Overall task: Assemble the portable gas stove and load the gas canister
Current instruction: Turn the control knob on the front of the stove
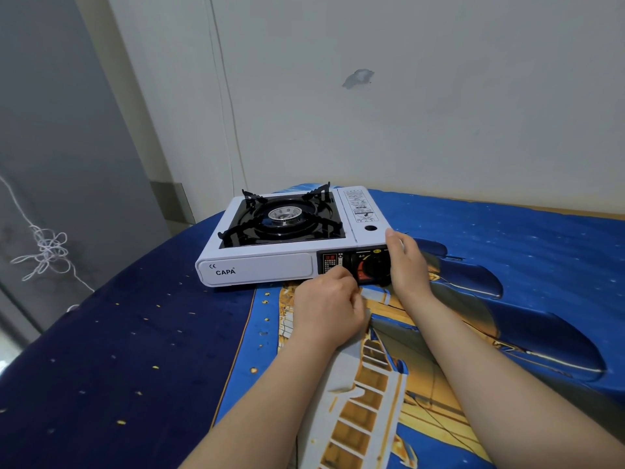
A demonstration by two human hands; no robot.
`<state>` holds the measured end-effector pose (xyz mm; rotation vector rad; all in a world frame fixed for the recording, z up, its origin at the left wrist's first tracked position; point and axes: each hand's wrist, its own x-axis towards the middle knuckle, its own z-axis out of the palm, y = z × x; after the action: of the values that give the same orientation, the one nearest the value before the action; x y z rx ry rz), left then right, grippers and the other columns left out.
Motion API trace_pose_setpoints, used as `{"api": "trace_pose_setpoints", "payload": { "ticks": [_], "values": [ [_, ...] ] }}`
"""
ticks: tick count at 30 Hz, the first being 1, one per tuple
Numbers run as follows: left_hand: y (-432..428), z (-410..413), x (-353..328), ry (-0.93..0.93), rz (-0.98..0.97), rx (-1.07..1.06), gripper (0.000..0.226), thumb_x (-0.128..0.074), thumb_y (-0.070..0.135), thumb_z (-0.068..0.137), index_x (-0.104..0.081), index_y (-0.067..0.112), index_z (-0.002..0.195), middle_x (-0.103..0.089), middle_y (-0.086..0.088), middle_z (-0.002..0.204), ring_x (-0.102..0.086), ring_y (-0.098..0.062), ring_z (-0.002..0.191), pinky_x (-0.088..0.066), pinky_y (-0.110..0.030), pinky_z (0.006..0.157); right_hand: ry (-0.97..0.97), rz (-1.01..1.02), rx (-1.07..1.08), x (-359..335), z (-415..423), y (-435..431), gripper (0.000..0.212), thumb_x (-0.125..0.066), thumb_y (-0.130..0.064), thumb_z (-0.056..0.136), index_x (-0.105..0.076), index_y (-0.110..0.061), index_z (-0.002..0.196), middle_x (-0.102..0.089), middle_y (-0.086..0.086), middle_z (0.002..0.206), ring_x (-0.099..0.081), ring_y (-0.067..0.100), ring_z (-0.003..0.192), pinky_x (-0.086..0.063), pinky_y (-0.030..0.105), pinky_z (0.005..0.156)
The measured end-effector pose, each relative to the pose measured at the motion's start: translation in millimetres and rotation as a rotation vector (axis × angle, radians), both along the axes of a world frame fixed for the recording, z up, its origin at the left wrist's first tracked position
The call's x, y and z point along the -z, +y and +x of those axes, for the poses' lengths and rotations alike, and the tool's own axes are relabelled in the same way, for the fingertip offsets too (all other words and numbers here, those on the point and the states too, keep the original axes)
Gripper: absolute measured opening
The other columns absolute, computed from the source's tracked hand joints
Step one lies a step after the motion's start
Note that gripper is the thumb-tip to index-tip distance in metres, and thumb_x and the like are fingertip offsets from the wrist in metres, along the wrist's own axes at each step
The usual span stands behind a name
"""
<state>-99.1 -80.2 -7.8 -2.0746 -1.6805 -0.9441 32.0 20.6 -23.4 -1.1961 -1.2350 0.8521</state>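
A white portable gas stove stands on the blue patterned cloth, with its black pan support sitting over the burner. The canister compartment lid on the stove's right side is closed, and no canister shows. My left hand is at the black control panel, its curled fingers on the small lock lever; the fingertips are hidden. My right hand grips the stove's right front corner, thumb on top, and covers part of the knob.
The stove stands near the table's far edge, close to a white wall. The table's rounded edge falls away at the left, where a tangled white string hangs before a grey panel. Cloth extends to the right and toward me.
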Motion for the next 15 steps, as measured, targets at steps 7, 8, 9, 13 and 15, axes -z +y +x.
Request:
{"api": "trace_pose_setpoints", "payload": {
  "ticks": [7,8,9,13,15],
  "values": [
    [1.8,-2.8,-0.1,-0.103,0.036,0.029,0.027,-0.049,0.022,0.075,-0.074,0.019,0.067,-0.070,0.010,0.082,-0.062,-0.012,0.058,-0.038,-0.020,0.046,-0.015,0.003,0.010,-1.2,-1.3,-1.8,0.037,-0.041,-0.056,0.092,-0.056,-0.027,0.110,-0.064,-0.009,0.099,-0.060,0.008,0.092,-0.047,0.030,0.067],
    [1.8,-3.5,0.5,-0.137,0.021,0.022,0.024,-0.051,0.021,0.075,-0.074,0.019,0.068,-0.070,0.010,0.083,-0.062,-0.012,0.060,-0.040,-0.021,0.047,-0.022,0.005,0.018,-1.6,-1.9,-2.5,0.037,-0.040,-0.056,0.093,-0.055,-0.027,0.109,-0.063,-0.010,0.099,-0.060,0.008,0.092,-0.046,0.030,0.067],
    [2.6,-4.6,0.6,-0.174,0.016,0.011,0.023,-0.052,0.020,0.075,-0.074,0.020,0.069,-0.070,0.010,0.083,-0.063,-0.012,0.062,-0.042,-0.022,0.048,-0.031,0.011,0.023,-2.4,-2.6,-3.1,0.037,-0.039,-0.056,0.093,-0.055,-0.027,0.110,-0.063,-0.009,0.099,-0.059,0.008,0.093,-0.046,0.031,0.068],
    [2.3,-7.4,0.3,-0.290,0.002,-0.008,0.021,-0.052,0.019,0.074,-0.072,0.023,0.069,-0.068,0.011,0.080,-0.062,-0.010,0.065,-0.046,-0.024,0.050,-0.042,-0.005,0.025,-5.3,-4.6,-7.5,0.045,-0.036,-0.057,0.093,-0.055,-0.022,0.115,-0.064,-0.001,0.102,-0.060,0.014,0.094,-0.051,0.038,0.075],
    [1.4,-8.4,0.5,-0.303,0.008,-0.001,0.020,-0.053,0.018,0.073,-0.071,0.023,0.068,-0.067,0.012,0.079,-0.061,-0.009,0.064,-0.044,-0.022,0.050,-0.048,-0.016,0.030,-6.2,-4.5,-10.8,0.048,-0.035,-0.058,0.094,-0.054,-0.019,0.115,-0.064,-0.001,0.100,-0.060,0.013,0.090,-0.048,0.034,0.067]
  ]
}}
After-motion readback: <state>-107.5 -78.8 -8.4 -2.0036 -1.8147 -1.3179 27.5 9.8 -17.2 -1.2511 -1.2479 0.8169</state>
